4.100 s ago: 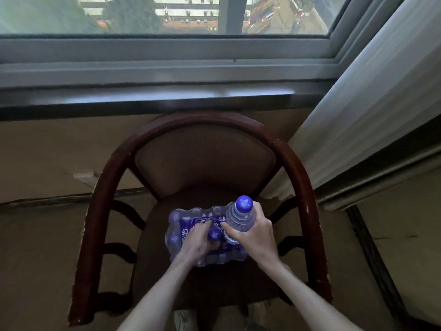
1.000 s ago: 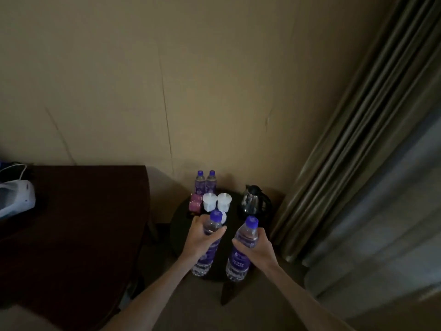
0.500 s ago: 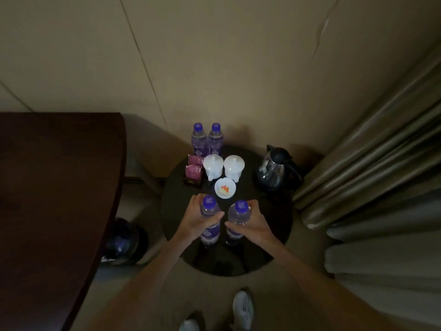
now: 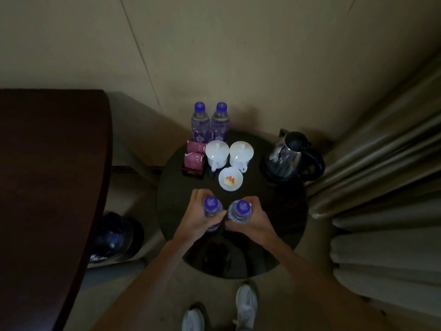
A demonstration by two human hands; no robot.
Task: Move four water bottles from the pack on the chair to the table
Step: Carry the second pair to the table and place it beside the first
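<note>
I look straight down on a small round dark table [image 4: 281, 220]. My left hand [image 4: 199, 219] is closed around a purple-capped water bottle [image 4: 211, 206], held upright over the table's middle. My right hand [image 4: 250, 222] grips a second water bottle [image 4: 240, 211] right beside it, the two bottles nearly touching. Whether their bases rest on the tabletop is hidden by my hands. Two more purple-capped bottles [image 4: 210, 123] stand side by side at the table's far edge by the wall. The chair and the pack are out of view.
On the table stand two white lidded cups [image 4: 229, 152], a small white dish [image 4: 231, 179], a box of pink sachets [image 4: 193, 161] and a black kettle [image 4: 292, 156]. A dark wooden desk [image 4: 47, 187] fills the left. Curtains [image 4: 386, 199] hang right. My shoes [image 4: 245, 304] are below.
From the chair, I have carried two bottles to the round table. Over the last second both hands have lowered them toward the tabletop, and my view has tilted down.
</note>
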